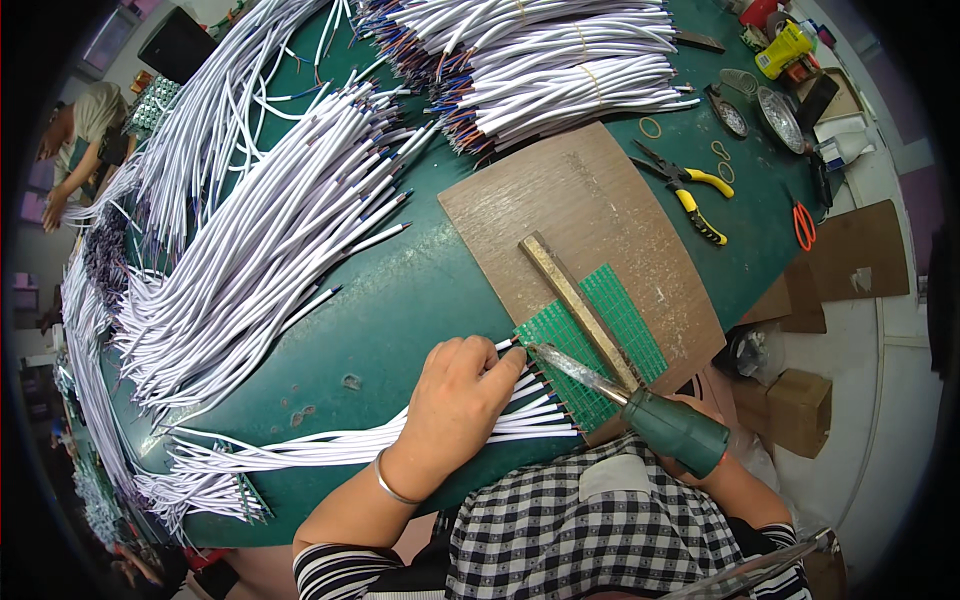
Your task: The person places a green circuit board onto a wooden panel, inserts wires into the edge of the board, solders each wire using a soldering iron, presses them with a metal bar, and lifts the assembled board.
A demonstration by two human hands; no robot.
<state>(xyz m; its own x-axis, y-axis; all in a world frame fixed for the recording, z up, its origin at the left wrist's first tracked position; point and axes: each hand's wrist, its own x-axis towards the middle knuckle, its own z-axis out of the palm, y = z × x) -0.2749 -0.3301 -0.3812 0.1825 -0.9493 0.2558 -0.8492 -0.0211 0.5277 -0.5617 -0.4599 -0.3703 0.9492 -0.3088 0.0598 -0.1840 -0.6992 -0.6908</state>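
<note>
My left hand pinches a white cable at the left edge of a green circuit board panel. Several white cables run under and beside that hand, their stripped ends along the panel's edge. My right hand, partly hidden, is closed around a soldering iron with a green handle. The iron's metal tip reaches over the panel, close to my left fingertips. A metal bar lies across the panel, which rests on a brown board.
Large bundles of white cables cover the green table's left side, with tied bundles at the back. Yellow-handled pliers, a metal dish and orange-handled scissors lie right. Another person works at far left.
</note>
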